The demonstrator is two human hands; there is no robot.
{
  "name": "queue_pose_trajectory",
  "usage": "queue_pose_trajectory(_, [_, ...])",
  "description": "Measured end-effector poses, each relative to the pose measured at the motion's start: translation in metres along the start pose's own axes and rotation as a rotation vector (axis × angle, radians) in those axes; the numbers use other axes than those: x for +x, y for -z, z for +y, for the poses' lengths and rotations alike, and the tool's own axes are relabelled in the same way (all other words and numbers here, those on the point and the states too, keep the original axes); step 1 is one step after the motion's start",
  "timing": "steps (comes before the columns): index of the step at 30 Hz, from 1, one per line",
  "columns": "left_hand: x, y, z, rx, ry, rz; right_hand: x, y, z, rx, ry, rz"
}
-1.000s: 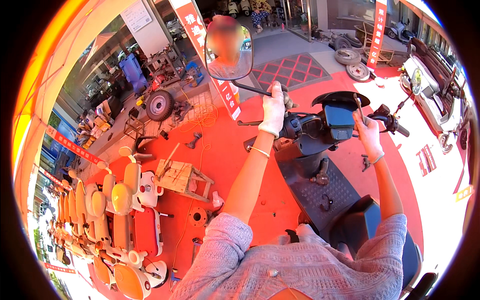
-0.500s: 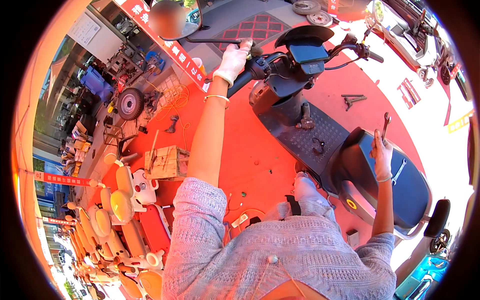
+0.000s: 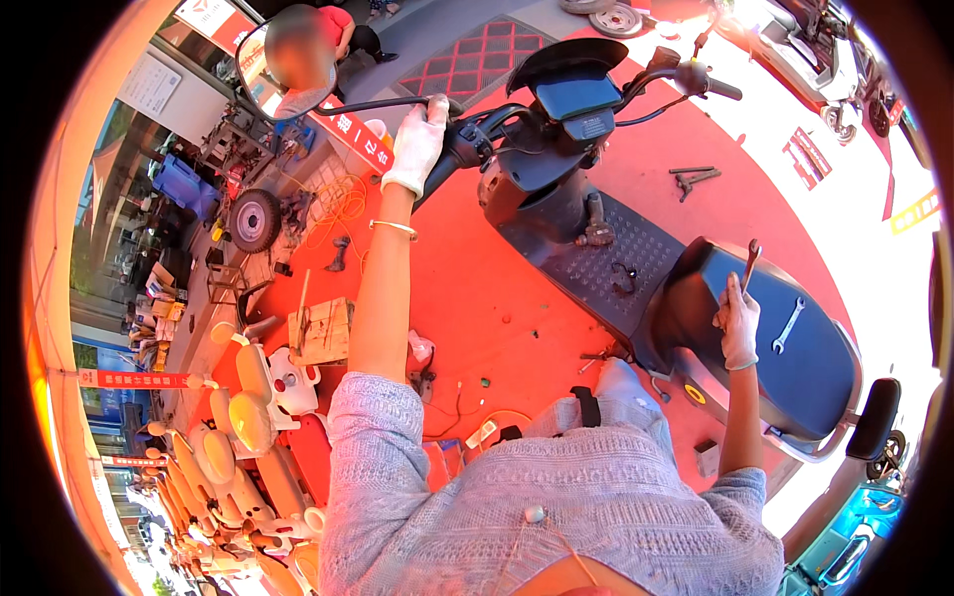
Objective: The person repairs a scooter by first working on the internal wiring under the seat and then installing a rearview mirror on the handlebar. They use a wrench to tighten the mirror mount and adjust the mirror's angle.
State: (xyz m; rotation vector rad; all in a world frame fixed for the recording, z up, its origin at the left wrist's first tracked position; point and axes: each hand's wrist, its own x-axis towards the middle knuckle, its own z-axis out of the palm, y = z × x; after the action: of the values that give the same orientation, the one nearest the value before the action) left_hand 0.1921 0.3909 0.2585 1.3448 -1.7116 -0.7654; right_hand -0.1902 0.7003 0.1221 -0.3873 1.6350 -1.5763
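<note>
My left hand, in a white glove, is closed around the black stem of a mirror beside the scooter's left handlebar grip. My gloved right hand holds a wrench pointing up, above the front of the dark seat. A second, silver wrench lies on that seat. On the scooter's footboard rests a cordless power tool, with a small black part near it. The right handlebar has no hand on it.
Tools lie on the red mat beyond the scooter. A wooden stool, another power tool and a loose wheel are to the left. Parked scooters line the lower left. A person in red is at the upper left.
My left hand and the mirror have shifted left in view, and the mirror sits lower. The view itself has shifted too. My right hand still holds its wrench, slightly lower and further left.
</note>
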Motion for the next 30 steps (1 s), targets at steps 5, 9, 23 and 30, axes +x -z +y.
queue_pose_trajectory(5, [-0.011,-0.01,0.017,0.009,-0.022,-0.073,0.068,-0.039,-0.019,0.025,-0.041,-0.24])
queue_pose_trajectory(9, [-0.012,-0.01,-0.002,0.308,-0.064,0.102,0.132,-0.049,-0.036,-0.074,0.038,-0.192])
queue_pose_trajectory(23, [-0.033,-0.053,0.025,0.968,-0.102,0.566,0.456,-0.036,-0.145,-0.553,0.68,0.082])
queue_pose_trajectory(30, [0.001,-0.03,0.01,0.998,-0.175,0.556,0.416,-0.027,-0.125,-0.227,0.295,-0.259])
